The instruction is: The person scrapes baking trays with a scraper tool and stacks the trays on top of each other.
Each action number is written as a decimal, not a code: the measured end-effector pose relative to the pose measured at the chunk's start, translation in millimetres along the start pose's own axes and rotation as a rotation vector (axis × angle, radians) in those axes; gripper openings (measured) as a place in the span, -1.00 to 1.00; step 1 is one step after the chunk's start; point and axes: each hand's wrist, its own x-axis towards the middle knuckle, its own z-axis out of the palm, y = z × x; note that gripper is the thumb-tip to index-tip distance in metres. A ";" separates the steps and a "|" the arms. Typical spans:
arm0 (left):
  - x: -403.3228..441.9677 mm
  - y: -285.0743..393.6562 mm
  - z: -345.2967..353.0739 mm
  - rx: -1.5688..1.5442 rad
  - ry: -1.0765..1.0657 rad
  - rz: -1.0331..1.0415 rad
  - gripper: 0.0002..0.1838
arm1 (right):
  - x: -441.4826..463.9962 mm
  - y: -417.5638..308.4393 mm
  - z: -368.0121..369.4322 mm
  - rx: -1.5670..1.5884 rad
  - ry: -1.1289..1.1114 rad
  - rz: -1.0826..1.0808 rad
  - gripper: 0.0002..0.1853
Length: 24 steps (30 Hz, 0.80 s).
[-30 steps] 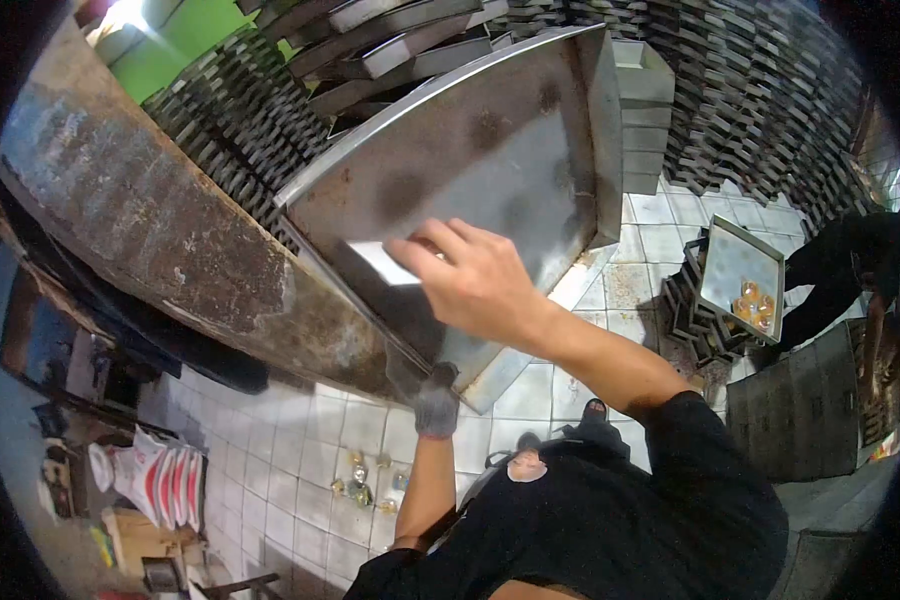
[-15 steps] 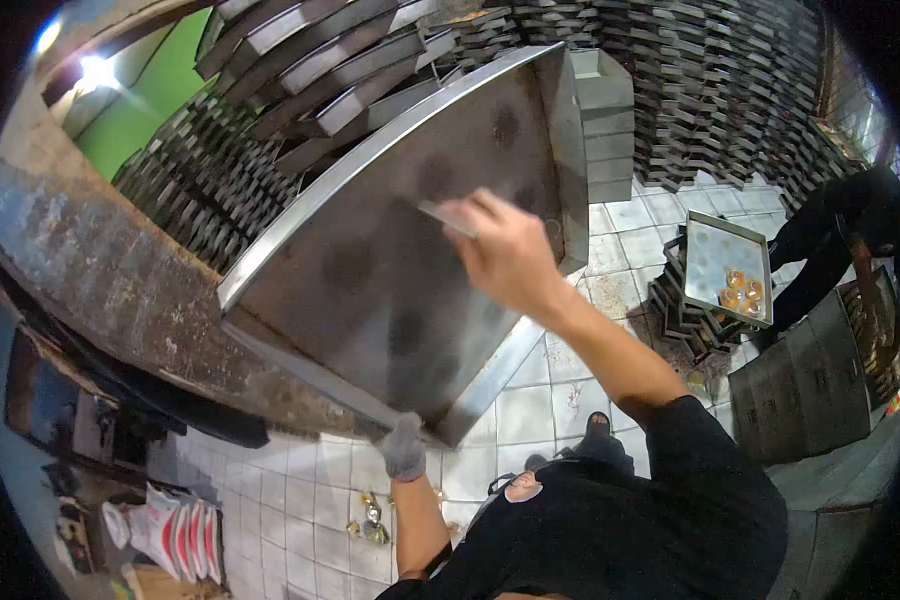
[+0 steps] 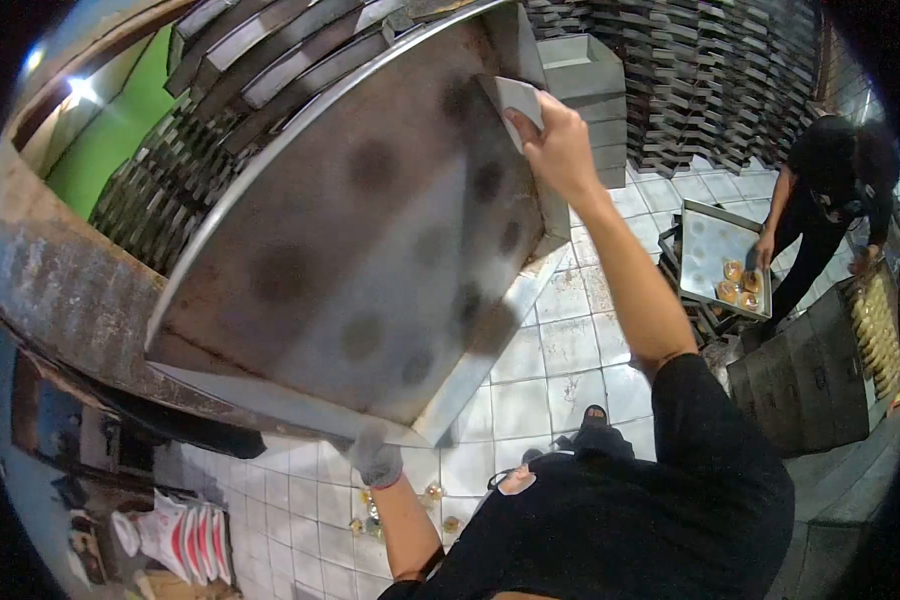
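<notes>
A large metal tray with raised rims and dark round stains fills the upper left middle, tilted toward me. My left hand, in a grey glove, grips its lower rim from below; the fingertips are partly hidden. My right hand is bare and closed on a flat pale scraper, which lies against the tray's inner surface near its upper right corner.
A rusty curved edge runs at the left. Stacked trays line the back. At the right a co-worker touches a tray holding several golden round items. White sacks and small scattered items lie lower left.
My right hand has moved the scraper up and right across the tray. The tray appears nearer and further left. At the right, the co-worker has leaned in, with a hand now at the smaller tray.
</notes>
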 end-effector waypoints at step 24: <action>75.0 -96.7 99.8 0.340 0.045 0.278 -0.21 | 47.2 114.4 -24.7 0.521 -0.187 -0.129 -0.68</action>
